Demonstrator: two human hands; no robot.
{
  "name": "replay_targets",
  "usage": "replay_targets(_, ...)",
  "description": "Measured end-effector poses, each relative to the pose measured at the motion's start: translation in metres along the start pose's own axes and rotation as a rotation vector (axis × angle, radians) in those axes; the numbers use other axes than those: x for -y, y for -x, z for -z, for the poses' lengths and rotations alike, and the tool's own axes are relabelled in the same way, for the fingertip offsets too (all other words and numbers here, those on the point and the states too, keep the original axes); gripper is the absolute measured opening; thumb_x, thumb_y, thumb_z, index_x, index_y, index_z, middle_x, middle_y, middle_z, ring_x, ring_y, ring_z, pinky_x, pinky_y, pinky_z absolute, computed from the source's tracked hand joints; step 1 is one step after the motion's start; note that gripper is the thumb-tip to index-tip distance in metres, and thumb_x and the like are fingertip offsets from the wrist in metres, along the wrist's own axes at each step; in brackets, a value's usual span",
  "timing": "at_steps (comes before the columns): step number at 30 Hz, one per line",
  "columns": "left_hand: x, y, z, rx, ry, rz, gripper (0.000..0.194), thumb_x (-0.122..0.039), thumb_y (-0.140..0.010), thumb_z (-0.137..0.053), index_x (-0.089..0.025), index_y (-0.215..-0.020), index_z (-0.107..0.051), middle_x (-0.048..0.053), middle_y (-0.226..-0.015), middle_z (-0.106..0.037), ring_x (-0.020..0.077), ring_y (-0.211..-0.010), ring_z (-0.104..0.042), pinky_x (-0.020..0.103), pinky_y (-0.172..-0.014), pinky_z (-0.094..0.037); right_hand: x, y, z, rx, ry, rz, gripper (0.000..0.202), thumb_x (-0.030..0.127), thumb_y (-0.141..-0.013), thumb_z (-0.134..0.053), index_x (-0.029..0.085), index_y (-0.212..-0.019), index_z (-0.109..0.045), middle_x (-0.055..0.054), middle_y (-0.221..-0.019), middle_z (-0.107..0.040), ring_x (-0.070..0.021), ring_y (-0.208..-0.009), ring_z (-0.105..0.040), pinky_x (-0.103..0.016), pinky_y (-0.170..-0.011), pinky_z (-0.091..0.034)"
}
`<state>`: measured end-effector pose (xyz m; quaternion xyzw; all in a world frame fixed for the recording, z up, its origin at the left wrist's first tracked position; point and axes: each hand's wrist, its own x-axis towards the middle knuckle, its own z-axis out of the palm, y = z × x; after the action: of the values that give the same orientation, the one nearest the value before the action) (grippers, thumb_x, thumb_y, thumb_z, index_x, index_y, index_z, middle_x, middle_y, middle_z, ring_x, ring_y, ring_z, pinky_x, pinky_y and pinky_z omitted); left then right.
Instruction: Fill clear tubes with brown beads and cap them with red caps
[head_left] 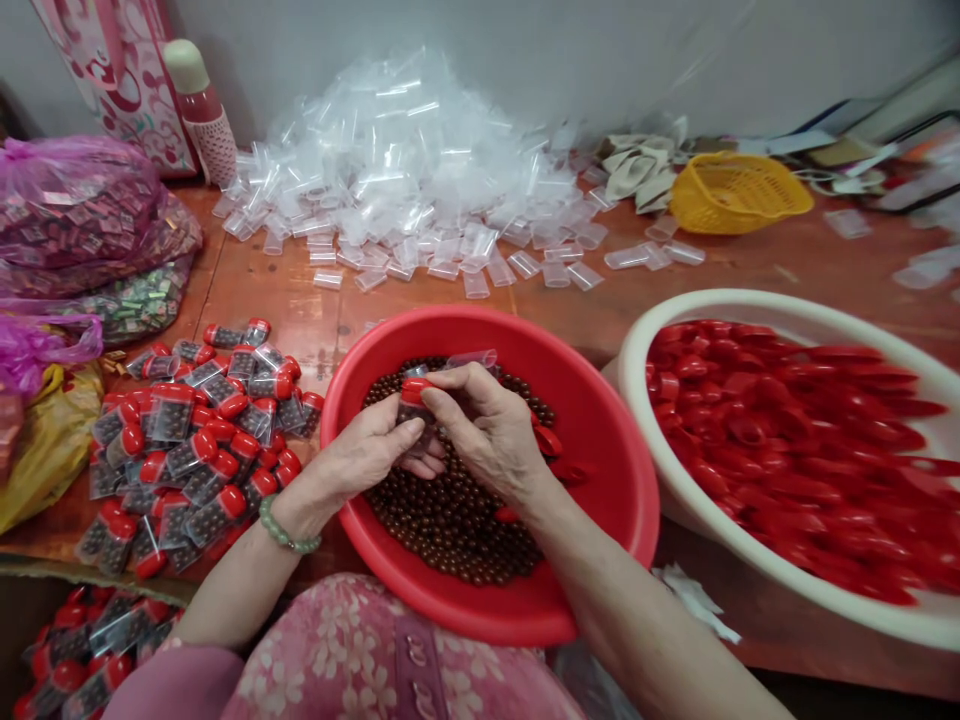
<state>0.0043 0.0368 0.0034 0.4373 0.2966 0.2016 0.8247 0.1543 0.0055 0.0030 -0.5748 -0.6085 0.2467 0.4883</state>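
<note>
Over a red basin (pixel 611 480), my left hand (pixel 367 445) is closed round a small clear plastic bottle (pixel 412 410) of dark contents. On its top sits a red cap (pixel 415 386). My right hand (pixel 491 430) pinches that cap between thumb and fingers. Shiny brown beads (pixel 465 545) fill the lower part of the basin beneath both hands. Several loose red caps (pixel 549 440) lie among the beads, to the right of my right hand. Behind it, a clear plastic tube (pixel 472 357) rests on the beads.
A cream basin (pixel 634 360) of red caps (pixel 787 440) stands at right. Capped bottles (pixel 202 430) lie heaped at left, with more in a box (pixel 82 650) below. Clear tubes (pixel 420 150) are piled behind. A yellow basket (pixel 739 195), drink bottle (pixel 202 110) and purple bags (pixel 82 210) stand around.
</note>
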Motion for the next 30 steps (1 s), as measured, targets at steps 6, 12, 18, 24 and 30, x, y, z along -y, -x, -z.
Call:
replay_targets(6,-0.003,0.001,0.003,-0.029,0.115,-0.102,0.032,-0.041,-0.076,-0.073,-0.011,-0.085,-0.064,0.003,-0.079,-0.063,0.012,-0.074,-0.057,0.024,-0.073,-0.045,-0.001,-0.002,0.009,0.19,0.337,0.316,0.068,0.055,-0.071,-0.073,0.016,-0.121,-0.049,-0.014,-0.102,-0.066,-0.0286,-0.091,-0.065,-0.041,-0.078,-0.053)
replay_targets(12,-0.003,0.0,0.004,0.026,0.157,-0.092,0.033,-0.042,-0.075,-0.074,-0.011,-0.082,-0.064,0.005,-0.076,-0.063,0.0132,-0.073,-0.057,0.026,-0.075,-0.044,-0.004,-0.001,0.005,0.235,0.563,0.408,0.068,0.041,-0.079,-0.065,0.013,-0.134,-0.039,-0.019,-0.112,-0.062,-0.0334,-0.1,-0.059,-0.048,-0.085,-0.049)
replay_targets(18,-0.004,0.0,0.003,0.016,0.148,-0.111,0.034,-0.043,-0.074,-0.074,-0.012,-0.079,-0.061,0.002,-0.074,-0.06,0.0121,-0.071,-0.055,0.026,-0.074,-0.043,-0.004,0.002,0.0,0.087,0.598,0.49,0.058,0.037,-0.077,-0.061,0.015,-0.128,-0.042,-0.015,-0.099,-0.065,-0.0299,-0.088,-0.062,-0.044,-0.079,-0.05)
replay_targets(24,-0.002,0.001,0.004,0.042,0.188,-0.116,0.032,-0.04,-0.074,-0.075,-0.012,-0.08,-0.061,0.001,-0.074,-0.06,0.0108,-0.07,-0.055,0.024,-0.071,-0.043,-0.003,0.005,-0.005,-0.014,0.616,0.559,0.057,0.036,-0.075,-0.063,0.015,-0.125,-0.044,-0.015,-0.097,-0.065,-0.0291,-0.085,-0.062,-0.043,-0.076,-0.052)
replay_targets(30,-0.006,0.0,0.005,-0.01,0.29,-0.068,0.036,-0.046,-0.079,-0.069,-0.012,-0.09,-0.066,0.004,-0.079,-0.067,0.0128,-0.073,-0.061,0.026,-0.074,-0.046,-0.006,-0.001,0.003,-0.073,0.514,0.479,0.063,0.045,-0.072,-0.072,0.018,-0.123,-0.048,-0.013,-0.097,-0.066,-0.0281,-0.085,-0.064,-0.041,-0.075,-0.053)
